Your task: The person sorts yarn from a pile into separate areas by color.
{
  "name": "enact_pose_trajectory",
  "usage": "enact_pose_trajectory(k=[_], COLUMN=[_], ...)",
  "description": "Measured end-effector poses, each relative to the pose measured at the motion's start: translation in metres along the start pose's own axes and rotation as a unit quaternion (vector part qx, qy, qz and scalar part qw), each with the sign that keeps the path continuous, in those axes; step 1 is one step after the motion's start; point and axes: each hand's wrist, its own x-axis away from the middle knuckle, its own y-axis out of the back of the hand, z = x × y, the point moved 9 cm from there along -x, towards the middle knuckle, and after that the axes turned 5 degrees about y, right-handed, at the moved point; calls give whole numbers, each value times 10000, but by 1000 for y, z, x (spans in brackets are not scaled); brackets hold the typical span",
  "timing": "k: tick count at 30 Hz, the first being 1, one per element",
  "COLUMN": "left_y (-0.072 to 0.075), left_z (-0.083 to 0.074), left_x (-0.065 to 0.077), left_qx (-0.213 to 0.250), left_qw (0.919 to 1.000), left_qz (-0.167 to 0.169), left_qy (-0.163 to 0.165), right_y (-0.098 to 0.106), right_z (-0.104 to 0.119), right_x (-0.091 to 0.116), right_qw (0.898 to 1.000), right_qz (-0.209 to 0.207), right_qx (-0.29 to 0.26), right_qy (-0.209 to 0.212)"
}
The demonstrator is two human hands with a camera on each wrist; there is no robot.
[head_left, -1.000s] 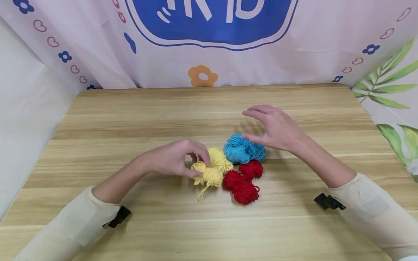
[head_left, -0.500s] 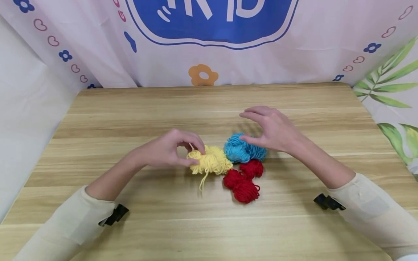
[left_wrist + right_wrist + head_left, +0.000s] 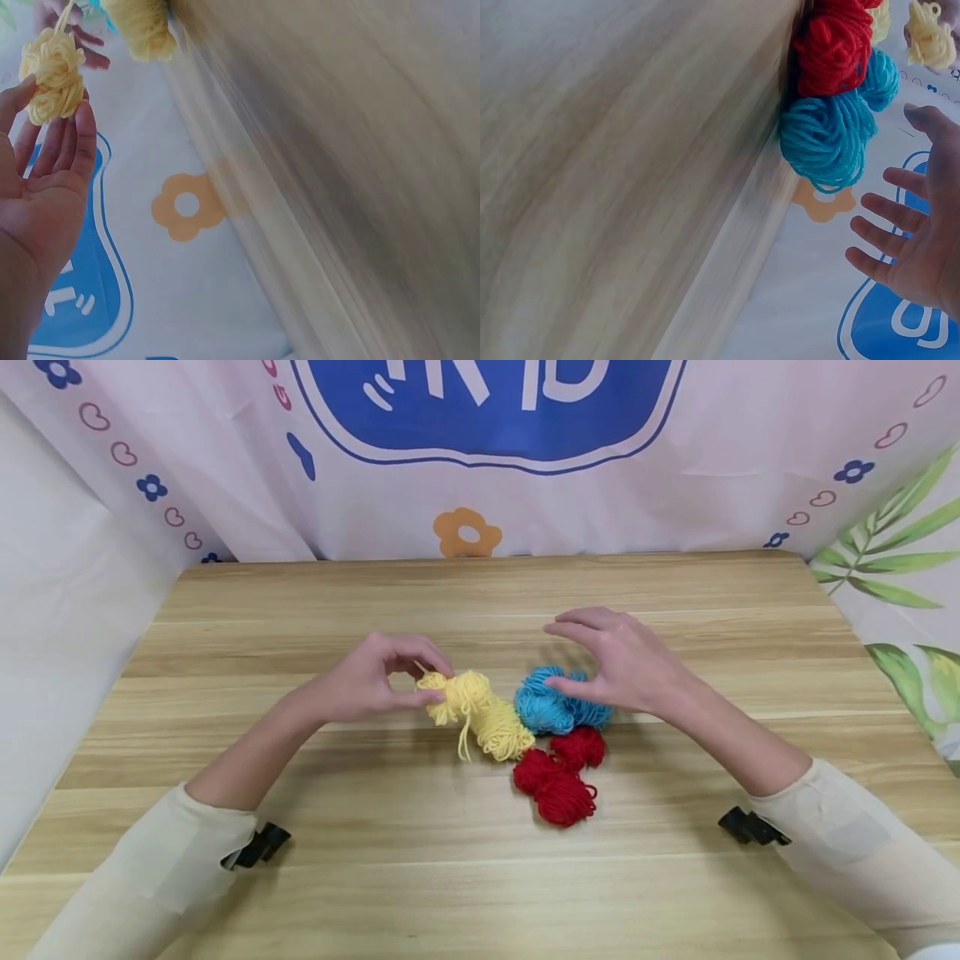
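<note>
In the head view my left hand (image 3: 366,681) pinches a small yellow skein of yarn (image 3: 465,692) at its left end, between thumb and fingers. A loose yarn tail hangs from it. The left wrist view shows this skein (image 3: 54,79) raised in the fingertips, apart from a second yellow skein (image 3: 141,30). That second yellow skein (image 3: 502,731) lies on the table against the blue yarn (image 3: 543,706). My right hand (image 3: 622,664) hovers over the blue yarn with fingers spread, its thumb overlapping it in the head view. In the right wrist view, its palm holds nothing.
Red yarn bundles (image 3: 562,795) lie just in front of the blue yarn. All rest on a wood-grain table (image 3: 450,893). A printed curtain (image 3: 600,514) hangs along the table's back edge. Black wrist cameras (image 3: 258,846) sit at both sleeves.
My left hand has moved back and to the left with the small yellow skein, lifting it off the second one. My right hand has shifted slightly left; the blue and red yarn stay put.
</note>
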Motion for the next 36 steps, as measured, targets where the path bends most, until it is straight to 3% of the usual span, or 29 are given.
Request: enact_pose_trajectory(k=[17, 36], left_y=[41, 81], left_z=[32, 67], left_x=[5, 24], left_qx=[-199, -483], left_qw=[9941, 9734], left_qz=[-763, -1442], left_qy=[751, 1712], right_y=[1, -5], right_z=[6, 10], right_x=[-4, -5], right_qw=[9999, 9999], right_qz=[-75, -10], right_qx=[-16, -89], right_qy=[115, 147])
